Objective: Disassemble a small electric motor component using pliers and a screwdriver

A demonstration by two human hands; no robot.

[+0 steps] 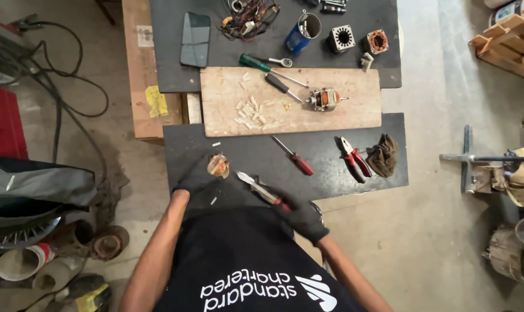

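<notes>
- Currently gripping a small copper-wound motor part (218, 165) in the gloved left hand (194, 180), fingers closed around it, pressing it against the near black board (331, 179) at its left end.
- Holding red-handled pliers (263, 192) in the gloved right hand (303, 218), fist clamped on the handles, tips pointing toward the part.
- Judging the part as small, stiff and fairly heavy for its size, windings delicate; best gripping by the metal core, not the wire.
- Counting: two screwdrivers (276, 74) on the wooden plank (354, 115), one red screwdriver (295, 156) and a second pair of pliers (353, 159) on the near board, one armature (324, 99), one rag (383, 155), one blue can (302, 32), one phone (195, 39).
</notes>
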